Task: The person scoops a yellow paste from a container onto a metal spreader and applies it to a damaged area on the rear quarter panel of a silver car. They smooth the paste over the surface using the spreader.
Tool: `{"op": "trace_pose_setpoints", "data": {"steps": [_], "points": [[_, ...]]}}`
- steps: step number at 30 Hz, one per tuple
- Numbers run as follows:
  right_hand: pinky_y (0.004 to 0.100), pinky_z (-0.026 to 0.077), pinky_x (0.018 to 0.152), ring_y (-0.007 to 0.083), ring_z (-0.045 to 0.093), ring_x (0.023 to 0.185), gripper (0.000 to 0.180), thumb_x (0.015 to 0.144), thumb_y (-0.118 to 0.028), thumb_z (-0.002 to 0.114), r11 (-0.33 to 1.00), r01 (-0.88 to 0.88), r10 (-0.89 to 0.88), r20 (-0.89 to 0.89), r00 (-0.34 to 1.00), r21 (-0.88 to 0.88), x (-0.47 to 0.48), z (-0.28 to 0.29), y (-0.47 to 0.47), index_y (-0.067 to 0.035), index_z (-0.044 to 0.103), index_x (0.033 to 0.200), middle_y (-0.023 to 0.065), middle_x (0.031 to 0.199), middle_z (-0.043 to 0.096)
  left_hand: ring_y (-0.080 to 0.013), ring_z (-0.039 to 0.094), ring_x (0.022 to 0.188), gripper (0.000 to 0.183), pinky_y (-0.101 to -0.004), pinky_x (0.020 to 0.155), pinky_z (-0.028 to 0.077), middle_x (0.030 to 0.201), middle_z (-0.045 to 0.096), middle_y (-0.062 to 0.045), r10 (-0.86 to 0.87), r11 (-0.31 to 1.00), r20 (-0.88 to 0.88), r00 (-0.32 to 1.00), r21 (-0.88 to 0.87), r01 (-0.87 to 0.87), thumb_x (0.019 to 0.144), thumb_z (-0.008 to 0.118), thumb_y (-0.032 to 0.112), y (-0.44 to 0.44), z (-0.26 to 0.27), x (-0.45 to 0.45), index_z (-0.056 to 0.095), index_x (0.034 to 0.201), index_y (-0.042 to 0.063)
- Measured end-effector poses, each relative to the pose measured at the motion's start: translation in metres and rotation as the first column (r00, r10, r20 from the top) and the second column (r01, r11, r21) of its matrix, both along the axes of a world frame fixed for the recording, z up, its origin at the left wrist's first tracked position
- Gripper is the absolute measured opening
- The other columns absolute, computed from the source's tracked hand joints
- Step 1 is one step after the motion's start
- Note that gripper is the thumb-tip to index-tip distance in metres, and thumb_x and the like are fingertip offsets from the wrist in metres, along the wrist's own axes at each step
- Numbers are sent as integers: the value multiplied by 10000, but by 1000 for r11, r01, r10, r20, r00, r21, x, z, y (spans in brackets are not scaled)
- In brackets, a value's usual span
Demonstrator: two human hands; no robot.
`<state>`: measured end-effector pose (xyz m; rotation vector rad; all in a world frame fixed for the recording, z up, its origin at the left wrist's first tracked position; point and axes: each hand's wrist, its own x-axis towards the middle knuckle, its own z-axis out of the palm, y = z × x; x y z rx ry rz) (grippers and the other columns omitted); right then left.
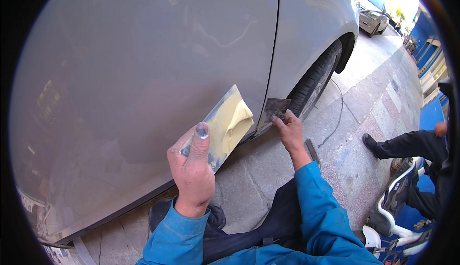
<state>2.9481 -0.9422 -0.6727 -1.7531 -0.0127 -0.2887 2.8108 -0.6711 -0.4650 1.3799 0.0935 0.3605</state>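
Observation:
My left hand [194, 168] grips a flat plate [217, 132] by its lower end, thumb on top. A thick ridge of pale yellow body filler [239, 123] lies along the plate's right side. Between the thumb and fingers of my right hand [290, 132] is a dark, thin putty spreader [276, 107]. It is against or just in front of the lower edge of the silver car's front fender [305, 42], behind the front wheel; contact cannot be told. The large door panel [143, 67] fills the left, with a dull, darker patch low down.
The front tire [316, 78] stands right of my right hand. A thin cable [339, 117] and a dark block [312, 150] lie on the paving [363, 171]. At right sits a person in dark trousers [409, 144] beside a scooter [386, 200]. Another car [372, 10] stands farther back.

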Motion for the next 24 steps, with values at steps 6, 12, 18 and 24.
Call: {"op": "trace_pose_setpoints", "data": {"steps": [6, 12, 18, 24], "points": [[267, 490, 751, 55, 563, 824, 60, 1002, -59, 764, 986, 52, -48, -29, 998, 161, -7, 7, -3, -22, 730, 1033, -60, 914, 695, -140, 569, 883, 602, -295, 799, 479, 911, 678, -62, 25, 999, 10, 1000, 27, -26, 1117, 654, 480, -1, -1, 1, 741, 1090, -116], [265, 499, 792, 53, 591, 869, 119, 1007, -70, 773, 987, -37, 36, 8, 999, 154, -23, 12, -15, -19, 757, 1113, -56, 979, 724, -124, 527, 843, 624, -285, 756, 455, 852, 666, -39, 34, 999, 17, 999, 23, -35, 1120, 647, 489, -3, 4, 0, 746, 1069, -125], [260, 487, 791, 54, 584, 880, 153, 1003, -83, 781, 989, -80, 82, -7, 997, 121, -19, 15, -3, -19, 759, 1140, -60, 985, 717, -125, 547, 848, 608, -282, 769, 468, 868, 689, -45, 48, 999, 35, 998, 18, -49, 1122, 647, 473, -6, 2, 1, 752, 1079, -125], [255, 494, 812, 58, 594, 889, 204, 1001, -78, 777, 983, -104, 105, 1, 994, 152, -14, 21, 5, -15, 761, 1194, -47, 1015, 741, -126, 553, 855, 602, -283, 778, 474, 878, 695, -49, 29, 999, 26, 999, 29, -29, 1124, 648, 467, -3, 1, 0, 755, 1086, -124]]}}
